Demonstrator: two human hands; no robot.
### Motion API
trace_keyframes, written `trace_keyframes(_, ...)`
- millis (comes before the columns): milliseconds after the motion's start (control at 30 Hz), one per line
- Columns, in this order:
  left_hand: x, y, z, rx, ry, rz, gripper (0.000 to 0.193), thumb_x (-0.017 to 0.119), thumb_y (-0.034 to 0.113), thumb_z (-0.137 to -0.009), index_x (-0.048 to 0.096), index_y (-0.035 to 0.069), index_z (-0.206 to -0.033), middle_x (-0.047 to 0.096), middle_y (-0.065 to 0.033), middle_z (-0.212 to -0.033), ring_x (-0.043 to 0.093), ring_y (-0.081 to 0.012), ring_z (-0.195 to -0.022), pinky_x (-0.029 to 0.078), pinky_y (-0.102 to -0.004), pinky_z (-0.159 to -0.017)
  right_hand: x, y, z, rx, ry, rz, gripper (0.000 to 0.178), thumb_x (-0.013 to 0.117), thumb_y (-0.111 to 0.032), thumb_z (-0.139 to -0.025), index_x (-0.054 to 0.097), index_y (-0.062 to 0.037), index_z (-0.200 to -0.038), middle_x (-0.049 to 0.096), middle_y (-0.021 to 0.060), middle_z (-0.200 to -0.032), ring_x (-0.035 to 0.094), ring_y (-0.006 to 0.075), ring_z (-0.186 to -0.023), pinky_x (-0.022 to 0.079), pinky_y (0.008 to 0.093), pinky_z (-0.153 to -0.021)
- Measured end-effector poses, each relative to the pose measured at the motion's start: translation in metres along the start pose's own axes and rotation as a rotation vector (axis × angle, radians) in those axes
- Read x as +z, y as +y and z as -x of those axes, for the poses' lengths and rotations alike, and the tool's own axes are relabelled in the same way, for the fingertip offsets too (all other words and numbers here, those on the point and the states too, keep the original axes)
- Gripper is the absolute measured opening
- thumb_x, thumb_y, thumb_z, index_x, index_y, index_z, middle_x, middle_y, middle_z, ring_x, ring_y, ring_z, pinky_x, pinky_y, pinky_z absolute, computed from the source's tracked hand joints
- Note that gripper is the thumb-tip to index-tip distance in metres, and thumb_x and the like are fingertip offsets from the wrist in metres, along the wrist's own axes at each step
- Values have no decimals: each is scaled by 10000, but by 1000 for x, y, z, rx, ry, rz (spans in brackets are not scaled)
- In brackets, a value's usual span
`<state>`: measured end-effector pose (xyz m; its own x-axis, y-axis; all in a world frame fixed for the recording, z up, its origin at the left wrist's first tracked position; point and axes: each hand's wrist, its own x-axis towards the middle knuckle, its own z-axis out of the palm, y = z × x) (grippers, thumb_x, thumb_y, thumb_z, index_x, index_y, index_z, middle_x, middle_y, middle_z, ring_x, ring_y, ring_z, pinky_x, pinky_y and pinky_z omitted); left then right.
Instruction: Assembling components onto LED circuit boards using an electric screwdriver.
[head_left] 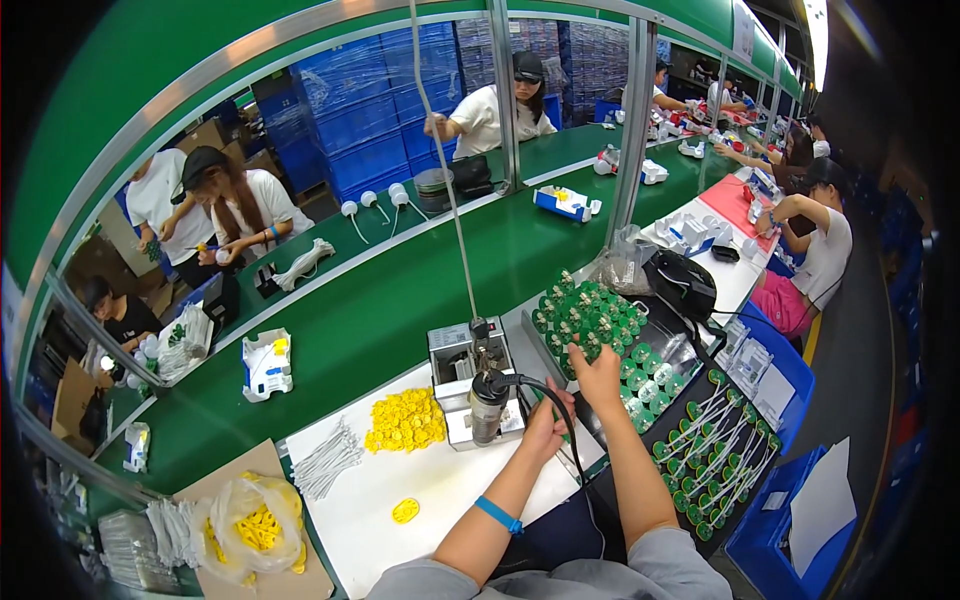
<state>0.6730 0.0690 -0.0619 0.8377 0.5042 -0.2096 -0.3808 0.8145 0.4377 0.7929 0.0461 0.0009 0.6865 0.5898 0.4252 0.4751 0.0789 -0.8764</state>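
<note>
- The grey boxy device (463, 428) stands on the white worktop (360, 545), with a dark cylindrical tool (488, 415) upright at its front.
- The left hand (545, 432) is just right of the device, a blue wristband (498, 514) on its wrist; its fingers are partly curled beside a black cable (573, 445) running from the tool, and whether they hold anything I cannot tell.
- The right hand (600, 380) is farther right of the device, at the near edge of a heap of round green circuit boards (590, 312); its fingers are bent, thumb apart, seemingly touching the boards, but whether they have hold of one I cannot tell.
- More green boards (640, 385) lie right of the device, laid out on a dark surface beside the heap.
- Farther right of the device, green boards with long white stems (715, 450) lie in rows on a black mat, next to a blue bin (775, 540).
- Just left of the device is a pile of yellow parts (405, 420); beyond that pile, white sticks (328, 460).
- Nearer the wearer than the device lies a single yellow part (405, 511).
- Beyond the device runs a green belt (350, 365); across it is a person in white (478, 122).
</note>
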Motion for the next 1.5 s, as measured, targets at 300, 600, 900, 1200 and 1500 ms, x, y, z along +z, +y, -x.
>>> trace_keyframes(300, -17, -1, 9, -31, -61, -25, 544, 445, 536, -1011, 632, 31, -1087, 595, -20, -723, 385, -55, -468, 289, -218, -434, 0, 10, 12, 348, -3, -471, 219, 718, -114, -886, 626, -30, -1066, 670, 33, -947, 620, 86, -741, 466, 216, -530)
trace_keyframes(600, -3, -1, 55, 19, 52, -62, 442, 592, 482, -967, 549, 71, -1122, 563, -5, -933, 435, -52, -636, 297, -182, -477, -28, -58, 67, -46, -149, 59, 130, 679, -76, -899, 659, 15, -989, 689, 49, -847, 608, 124, -757, 485, 291, -705)
trace_keyframes(900, -7, -17, 48, 29, -66, -254, 164, 643, 223, -975, 526, 111, -1002, 485, 36, -803, 354, -18, -561, 246, -187, -465, -78, -49, 138, 377, -12, -435, 311, 570, -221, -1009, 572, -2, -1230, 680, 112, -1084, 678, 161, -845, 565, 300, -655)
trace_keyframes(1200, -15, -12, 2, 67, -171, -110, 92, 620, 74, -948, 538, 106, -976, 567, -33, -850, 381, -46, -519, 269, -195, -456, -80, -15, 106, 458, 152, -984, 431, 472, -370, -1045, 511, -28, -1305, 646, 121, -1181, 654, 243, -1037, 554, 413, -831)
trace_keyframes(1500, 1, -11, -3, 7, -173, -65, 101, 608, 109, -971, 582, 64, -1058, 580, -44, -891, 443, -60, -599, 288, -179, -459, -76, 33, 88, 437, 336, -1157, 425, 503, -283, -1042, 426, -24, -1370, 540, 138, -1334, 514, 301, -1265, 374, 476, -1127)
